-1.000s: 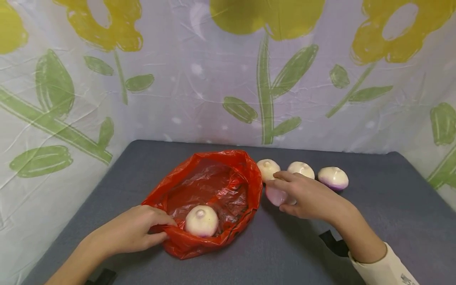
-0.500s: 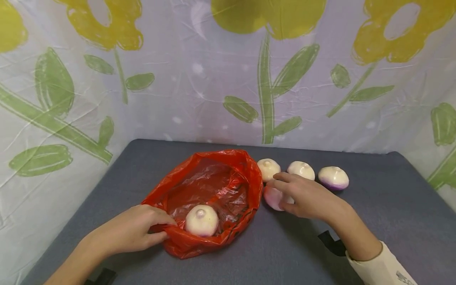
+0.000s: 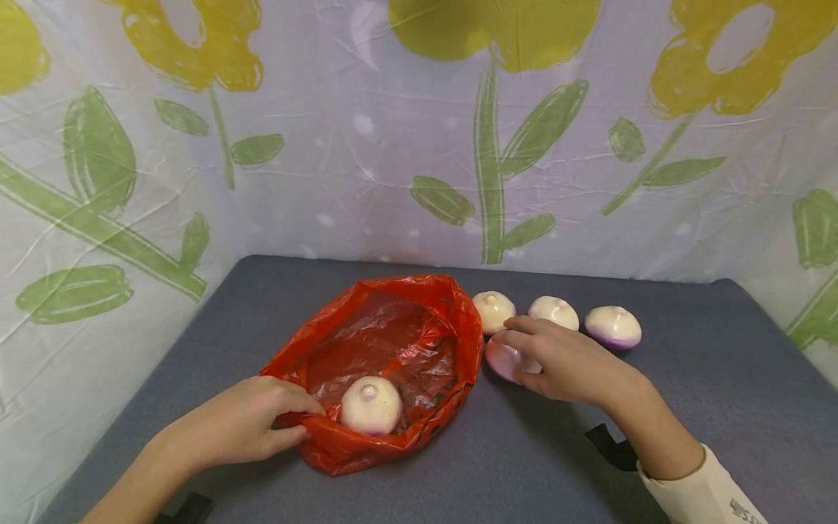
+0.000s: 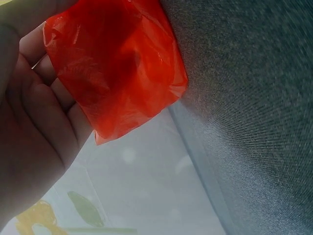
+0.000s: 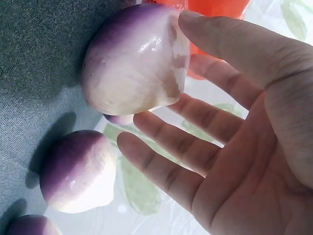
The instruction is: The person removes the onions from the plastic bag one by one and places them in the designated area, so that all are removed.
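My left hand (image 3: 265,418) pinches the near left rim of a red plastic bag (image 3: 468,327) between thumb and fingers; the left wrist view shows the folded red film (image 4: 120,73) at close range. Inside the wide-mouthed bag sits a white turnip (image 3: 370,407), its pointed tip up. Just right of the bag, my right hand (image 3: 566,360) holds a second turnip (image 3: 503,360) from above, partly covering it. In the right wrist view, this white and purple turnip (image 5: 137,63) lies between the thumb and the fingers, close over the dark cloth.
Behind my right hand stand three more turnips in a row: one by the bag (image 3: 492,311), one in the middle (image 3: 553,308) and one at the right (image 3: 612,327). A flower-printed curtain (image 3: 353,204) encloses the back and sides of the dark grey table (image 3: 707,349).
Within my right hand's grasp the turnip has tilted and shifted slightly, and the hand has barely moved. The left hand and the bag have stayed in place.
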{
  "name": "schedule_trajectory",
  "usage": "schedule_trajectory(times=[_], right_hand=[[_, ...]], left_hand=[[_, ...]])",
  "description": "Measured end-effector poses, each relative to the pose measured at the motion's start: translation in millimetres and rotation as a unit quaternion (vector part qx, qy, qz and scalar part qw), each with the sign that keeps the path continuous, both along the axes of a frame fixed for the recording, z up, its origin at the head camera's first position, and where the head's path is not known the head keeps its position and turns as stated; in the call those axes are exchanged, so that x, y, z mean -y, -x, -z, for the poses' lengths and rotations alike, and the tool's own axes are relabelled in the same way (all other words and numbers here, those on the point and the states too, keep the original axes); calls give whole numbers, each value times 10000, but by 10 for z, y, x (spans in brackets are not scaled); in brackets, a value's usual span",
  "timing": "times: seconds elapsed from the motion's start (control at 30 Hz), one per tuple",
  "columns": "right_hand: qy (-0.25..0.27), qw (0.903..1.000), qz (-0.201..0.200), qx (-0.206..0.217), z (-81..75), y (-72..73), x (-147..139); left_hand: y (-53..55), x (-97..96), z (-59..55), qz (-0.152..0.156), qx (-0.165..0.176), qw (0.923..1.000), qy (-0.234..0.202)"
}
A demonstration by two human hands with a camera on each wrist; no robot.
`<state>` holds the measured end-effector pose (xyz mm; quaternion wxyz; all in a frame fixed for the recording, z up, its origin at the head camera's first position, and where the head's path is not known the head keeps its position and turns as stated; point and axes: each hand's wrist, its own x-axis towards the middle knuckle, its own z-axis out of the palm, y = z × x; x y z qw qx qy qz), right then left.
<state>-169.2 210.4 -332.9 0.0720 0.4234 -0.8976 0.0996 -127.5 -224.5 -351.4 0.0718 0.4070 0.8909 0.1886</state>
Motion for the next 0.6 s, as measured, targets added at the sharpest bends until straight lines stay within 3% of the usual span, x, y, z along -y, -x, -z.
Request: schedule_trajectory(times=[0.6], right_hand=[[47,9998,85,147,-97,-42,-3]], left_hand=[[2,2,12,50,4,10000,-85]])
